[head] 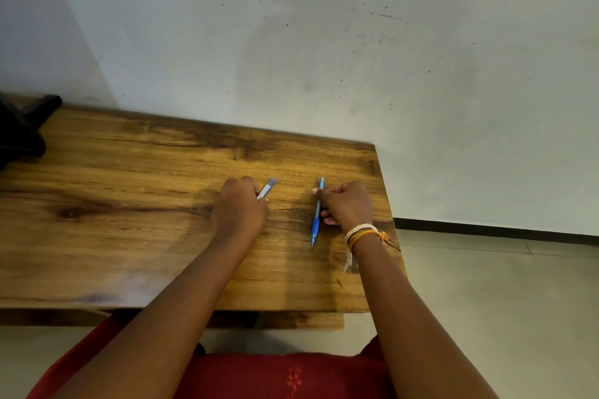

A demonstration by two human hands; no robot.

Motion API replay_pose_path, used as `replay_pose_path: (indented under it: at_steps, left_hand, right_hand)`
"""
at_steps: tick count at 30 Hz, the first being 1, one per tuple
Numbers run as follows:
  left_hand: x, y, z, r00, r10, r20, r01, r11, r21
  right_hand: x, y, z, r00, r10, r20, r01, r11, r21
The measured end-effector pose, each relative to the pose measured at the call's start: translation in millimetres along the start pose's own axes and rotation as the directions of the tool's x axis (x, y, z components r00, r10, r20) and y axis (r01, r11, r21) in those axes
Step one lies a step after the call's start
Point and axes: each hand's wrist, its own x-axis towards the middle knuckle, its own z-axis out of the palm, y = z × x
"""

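I see 1 wooden table (129,178), brown top with dark grain streaks, far edge set against the wall (324,42), 1 black object (19,133) on its far left corner, 1 blue pen (316,217) down on the top near its right edge

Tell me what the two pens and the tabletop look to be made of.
The blue pen, gripped by the right hand, seems plastic: a translucent light-blue barrel with a darker matte sleeve near the tip, possibly rubber. The clear pen in the left hand is likely transparent plastic with a bluish end, though it is blurred. The tabletop is wood or wood-look laminate, with brown grain, knots and a low sheen.
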Motion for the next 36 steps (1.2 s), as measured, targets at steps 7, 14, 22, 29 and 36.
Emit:
replay_pose_path:
  at_steps: [7, 14, 22, 29, 36]
  left_hand:
    - [-0.3, 2.8, -1.8, 1.000, 0.000, -0.003, 0.000, 0.997, -0.071]
    - [-3.0, 17.1, 2.3, 0.984, -0.043, 0.172, 0.113, 0.901, -0.419]
    - [-5.3, 20.3, 4.1, 0.913, -0.138, 0.384, 0.368, 0.685, -0.628]
    - [-7.6, 25.1, 8.8, 0.879, -0.158, 0.450, 0.448, 0.596, -0.666]
    - [-7.3, 22.6, 8.9, 0.860, -0.171, 0.481, 0.487, 0.553, -0.676]
  right_hand:
    - [-0.6, -4.2, -5.0, 0.999, 0.028, -0.029, -0.029, 0.999, -0.026]
    - [1.5, -2.5, -12.8, 0.998, 0.060, -0.020, -0.061, 0.997, -0.044]
    - [13.0, 7.6, -39.0, 0.968, -0.081, -0.238, 0.050, 0.990, -0.133]
    - [14.2, 11.5, -34.8, 0.981, -0.166, -0.098, 0.124, 0.935, -0.333]
    - [13.3, 16.3, -31.9, 0.964, -0.233, -0.128, 0.169, 0.910, -0.380]
